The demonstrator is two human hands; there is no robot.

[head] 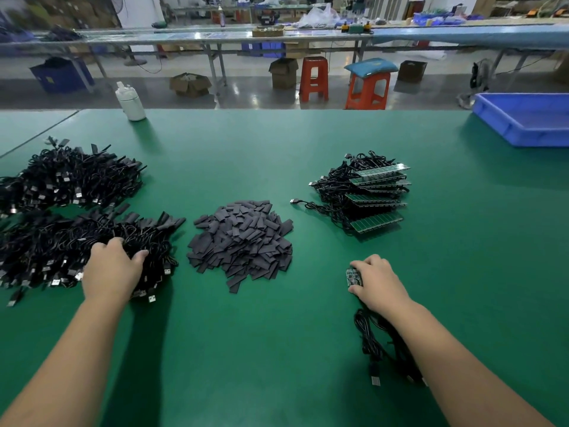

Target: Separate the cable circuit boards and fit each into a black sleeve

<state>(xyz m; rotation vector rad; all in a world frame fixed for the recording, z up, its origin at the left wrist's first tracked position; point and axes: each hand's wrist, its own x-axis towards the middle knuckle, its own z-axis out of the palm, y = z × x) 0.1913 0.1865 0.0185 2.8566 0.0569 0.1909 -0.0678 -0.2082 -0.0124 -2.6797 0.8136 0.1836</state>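
Circuit board (354, 277): small green piece on the green table (308, 349), pinched under right hand (380, 283), black cable (374, 340) trailing.
Left hand (112, 268): fingers curled over the sleeved cable heap (70, 211).
Progress: large heap done; joined board strips (374, 198) remain.
Sleeves (243, 241): flat matte rectangles, loose pile.

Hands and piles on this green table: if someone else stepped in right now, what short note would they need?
Left hand: grips the near heap of sleeved cables; a second heap lies behind it.
Right hand: holds one separated circuit board, its cable trailing toward you.
Black sleeves: loose pile in the middle.
Unseparated board strips: stacked with cables, far right.
Done: two heaps sleeved.
Left: sleeve the held board, then work through the stack.
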